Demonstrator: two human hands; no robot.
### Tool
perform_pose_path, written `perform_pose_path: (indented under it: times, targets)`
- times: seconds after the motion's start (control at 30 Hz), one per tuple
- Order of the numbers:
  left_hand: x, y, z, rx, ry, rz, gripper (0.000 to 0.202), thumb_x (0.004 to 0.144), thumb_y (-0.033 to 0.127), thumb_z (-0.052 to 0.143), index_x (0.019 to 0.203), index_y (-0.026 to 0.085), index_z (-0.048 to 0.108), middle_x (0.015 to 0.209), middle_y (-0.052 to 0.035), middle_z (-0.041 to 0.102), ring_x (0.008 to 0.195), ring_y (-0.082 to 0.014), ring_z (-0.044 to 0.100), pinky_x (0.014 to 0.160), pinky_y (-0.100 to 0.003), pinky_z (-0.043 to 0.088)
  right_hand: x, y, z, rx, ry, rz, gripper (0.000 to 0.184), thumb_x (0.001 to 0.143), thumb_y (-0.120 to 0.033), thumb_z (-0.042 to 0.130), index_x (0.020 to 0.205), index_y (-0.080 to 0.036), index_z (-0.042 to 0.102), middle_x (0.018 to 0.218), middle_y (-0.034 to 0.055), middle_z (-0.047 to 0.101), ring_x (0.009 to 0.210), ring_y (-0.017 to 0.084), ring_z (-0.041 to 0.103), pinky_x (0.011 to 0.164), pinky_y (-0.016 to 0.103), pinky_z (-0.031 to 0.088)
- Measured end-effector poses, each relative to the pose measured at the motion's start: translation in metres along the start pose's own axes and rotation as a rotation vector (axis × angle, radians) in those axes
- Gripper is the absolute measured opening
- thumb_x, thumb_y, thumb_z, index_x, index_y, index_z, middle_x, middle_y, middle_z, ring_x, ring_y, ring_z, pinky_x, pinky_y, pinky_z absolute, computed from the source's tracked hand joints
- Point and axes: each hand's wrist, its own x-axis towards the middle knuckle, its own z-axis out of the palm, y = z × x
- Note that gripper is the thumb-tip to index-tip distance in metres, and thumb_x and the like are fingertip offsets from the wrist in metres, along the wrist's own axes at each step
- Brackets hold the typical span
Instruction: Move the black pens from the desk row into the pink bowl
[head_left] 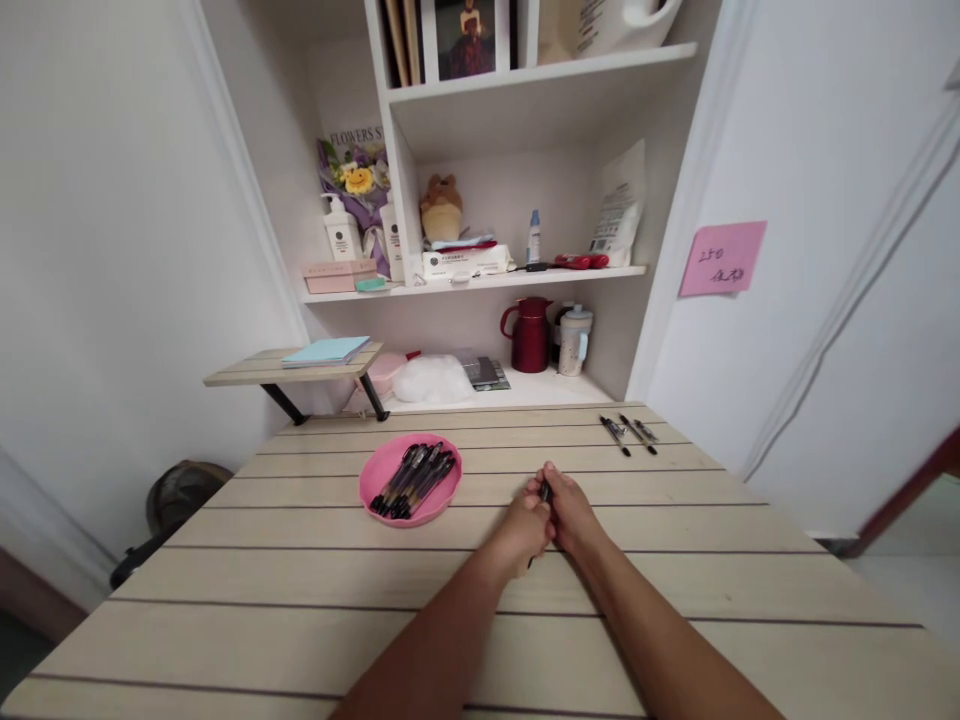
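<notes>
Forearms (448, 638) converge; left hand (520, 530) and right hand (576, 512) grip what looks like a pen (545, 492), presumably manipulating it; the next move calls for steadiness.

At 11 o'clock, the sheet behind the bouquet (356, 137) carries "FLOWERS S" in dark capitals, the rest cut off by the shelf divider. Toward 2 o'clock, the pink note (724, 258) on the wall bears a handwritten "250", with a second handwritten line below that I cannot make out. At 10 o'clock, the white pump bottle (343, 234) shows a round dark emblem over small, unreadable print. At 12 o'clock, the white packet (465, 263) has a similar emblem beside tiny characters. Toward 1 o'clock, the white jug (622, 28) and standing pouch (621, 205) bear illegible lines.
</notes>
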Motion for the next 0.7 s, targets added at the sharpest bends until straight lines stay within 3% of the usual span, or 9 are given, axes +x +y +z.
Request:
perform_pose_path:
  times: [0.13, 0.3, 0.6, 0.7]
  targets:
    - [0.007, -0.006, -0.003, -0.145, -0.126, -0.100, 0.015, 0.076, 0.032, 0.042, 0.083, 0.019, 0.044, 0.050, 0.0081, 0.038, 0.033, -0.0017, 0.020, 0.040, -0.016, 0.013, 0.004, 0.006, -0.006, 0.161, 0.048, -0.008, 0.033, 0.069, -0.050, 0.060, 0.068, -0.019, 0.048, 0.055, 0.0000, 0.059, 0.044, 0.012, 0.055, 0.033, 0.019, 0.038]
    - [0.008, -0.009, -0.007, -0.215, -0.219, -0.153, 0.019, 0.072, 0.036, 0.050, 0.072, 0.018, 0.042, 0.051, 0.0072, 0.039, 0.034, 0.0000, 0.020, 0.040, -0.016, 0.010, 0.010, 0.005, -0.009, 0.280, 0.125, -0.028, 0.029, 0.072, -0.046, 0.061, 0.068, -0.020, 0.048, 0.052, -0.0024, 0.056, 0.051, 0.014, 0.059, 0.042, 0.023, 0.046]
    - [0.005, -0.011, -0.007, -0.218, -0.232, -0.140, 0.026, 0.074, 0.042, 0.048, 0.088, 0.020, 0.046, 0.049, 0.0082, 0.041, 0.031, -0.0011, 0.021, 0.037, -0.017, 0.008, 0.021, -0.011, -0.029, 0.319, 0.018, -0.015, 0.025, 0.074, -0.044, 0.060, 0.075, -0.019, 0.056, 0.060, 0.0002, 0.059, 0.053, 0.013, 0.056, 0.046, 0.024, 0.047]
    - [0.004, -0.009, -0.008, -0.207, -0.271, -0.121, 0.024, 0.074, 0.039, 0.047, 0.088, 0.019, 0.048, 0.049, 0.0081, 0.042, 0.030, -0.0009, 0.022, 0.036, -0.017, 0.008, 0.025, -0.014, -0.033, 0.394, 0.057, -0.088, 0.024, 0.075, -0.044, 0.058, 0.077, -0.020, 0.058, 0.063, -0.0006, 0.058, 0.052, 0.010, 0.054, 0.046, 0.023, 0.046]
